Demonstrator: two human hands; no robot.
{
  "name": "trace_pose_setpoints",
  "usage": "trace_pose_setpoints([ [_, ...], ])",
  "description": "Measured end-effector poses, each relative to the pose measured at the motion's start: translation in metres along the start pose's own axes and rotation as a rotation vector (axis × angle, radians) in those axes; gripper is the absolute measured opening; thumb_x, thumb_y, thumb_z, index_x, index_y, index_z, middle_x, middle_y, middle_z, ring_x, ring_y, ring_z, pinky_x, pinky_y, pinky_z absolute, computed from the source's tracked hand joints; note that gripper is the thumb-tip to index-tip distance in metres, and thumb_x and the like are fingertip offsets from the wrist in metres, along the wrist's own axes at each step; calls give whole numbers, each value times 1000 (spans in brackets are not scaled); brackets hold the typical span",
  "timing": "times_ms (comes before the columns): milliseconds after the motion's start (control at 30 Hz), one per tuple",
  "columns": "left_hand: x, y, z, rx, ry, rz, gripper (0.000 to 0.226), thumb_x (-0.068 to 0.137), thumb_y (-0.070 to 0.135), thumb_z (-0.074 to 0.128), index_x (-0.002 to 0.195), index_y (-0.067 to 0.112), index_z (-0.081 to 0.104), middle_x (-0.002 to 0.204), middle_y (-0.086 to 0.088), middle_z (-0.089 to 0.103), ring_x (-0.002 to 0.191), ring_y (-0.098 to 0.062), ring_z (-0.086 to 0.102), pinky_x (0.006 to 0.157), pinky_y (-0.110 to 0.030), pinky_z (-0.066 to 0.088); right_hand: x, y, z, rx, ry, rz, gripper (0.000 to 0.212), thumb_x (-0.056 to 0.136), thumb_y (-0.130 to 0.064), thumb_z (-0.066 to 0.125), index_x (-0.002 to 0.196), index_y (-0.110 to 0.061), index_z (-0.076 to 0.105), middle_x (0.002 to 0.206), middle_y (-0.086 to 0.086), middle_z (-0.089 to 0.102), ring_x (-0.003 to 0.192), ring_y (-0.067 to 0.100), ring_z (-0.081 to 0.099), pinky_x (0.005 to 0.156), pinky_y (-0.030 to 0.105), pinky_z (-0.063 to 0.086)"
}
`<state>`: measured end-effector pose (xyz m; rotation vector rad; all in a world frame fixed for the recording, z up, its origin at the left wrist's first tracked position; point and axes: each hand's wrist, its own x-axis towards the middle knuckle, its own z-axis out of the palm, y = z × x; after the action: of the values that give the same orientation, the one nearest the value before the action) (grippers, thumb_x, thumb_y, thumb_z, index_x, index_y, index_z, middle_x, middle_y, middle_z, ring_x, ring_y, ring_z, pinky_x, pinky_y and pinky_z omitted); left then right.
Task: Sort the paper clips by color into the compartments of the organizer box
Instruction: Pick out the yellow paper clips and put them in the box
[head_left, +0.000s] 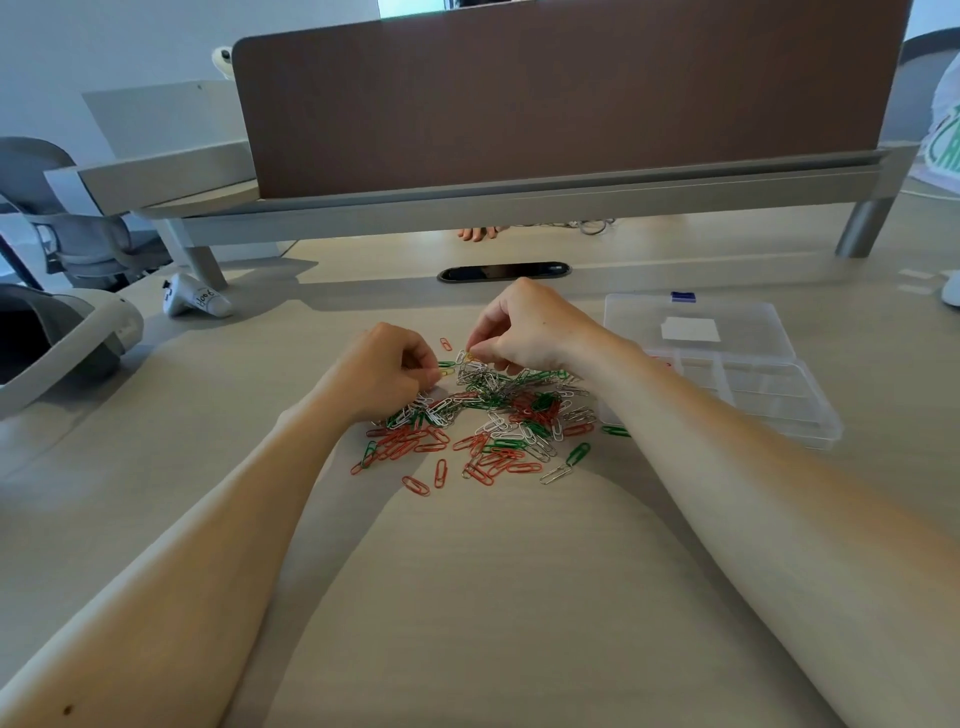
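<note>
Barely underway: paper clips (493, 415) lie mixed in a mid-table heap; organizer box (810, 410) at right looks almost bare. Left hand (384, 366) pinches a yellow clip (447, 371), right hand (524, 327) pinches a second yellow clip (471, 357) at the heap's far edge.

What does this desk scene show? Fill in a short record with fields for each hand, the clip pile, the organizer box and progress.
Left hand: pinches a yellow clip at the pile's far left edge
Right hand: pinches a second yellow clip at the pile's far edge
Pile: red, green and silver clips mixed, loose on the desk
Organizer box: clear, lid open, right of the pile
Progress: most clips not yet sorted
</note>
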<state>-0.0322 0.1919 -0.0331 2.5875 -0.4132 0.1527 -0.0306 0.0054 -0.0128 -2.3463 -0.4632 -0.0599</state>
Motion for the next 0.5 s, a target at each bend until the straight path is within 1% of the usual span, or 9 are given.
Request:
trace_pose_setpoints([
  [67,-4,2,-1,-86,36,9,5,84,13,71,81,16,68,76,0,70,70,-14,65,69,-24,54,0,-1,0,24,-4,-7,5,86,-10,71,89,-12,75,70,3,71,67,20,69,70,35,61],
  [133,-7,5,-2,-177,57,31,6,82,10,72,82,15,69,76,0,72,70,-13,68,70,-21,55,0,-2,1,40,-6,-15,4,85,-11,72,88,-12,75,70,5,72,67,21,70,71,38,61],
  [200,-8,7,-2,-247,81,55,6,81,9,72,84,13,70,77,-1,73,71,-11,69,71,-21,56,0,-1,1,57,-8,-14,3,85,-12,73,86,-12,75,69,6,72,64,20,69,72,40,61],
  [267,-8,10,-3,-288,94,70,7,81,8,72,88,10,72,78,-3,73,73,-15,69,72,-24,56,-1,-1,0,78,-9,-7,4,84,-11,74,87,-10,75,70,8,72,64,19,69,72,40,61],
  [367,-8,18,-3,-325,124,98,11,80,4,72,88,11,73,79,-4,73,75,-16,70,75,-26,58,-4,-3,-6,123,-17,13,6,83,-9,74,88,-6,76,73,12,73,65,20,69,69,35,61],
  [433,-8,27,-2,-374,138,135,13,81,2,72,88,13,72,78,-2,72,73,-12,69,74,-24,58,-11,-3,-15,126,-7,25,5,83,-10,74,85,-6,76,72,11,72,63,17,68,66,31,61],
  [500,-6,41,-1,-414,148,196,10,82,6,71,88,14,72,79,0,72,71,-8,68,73,-21,57,-23,1,-32,80,29,37,4,83,-13,75,83,-9,75,71,8,71,61,14,67,64,28,60],
])
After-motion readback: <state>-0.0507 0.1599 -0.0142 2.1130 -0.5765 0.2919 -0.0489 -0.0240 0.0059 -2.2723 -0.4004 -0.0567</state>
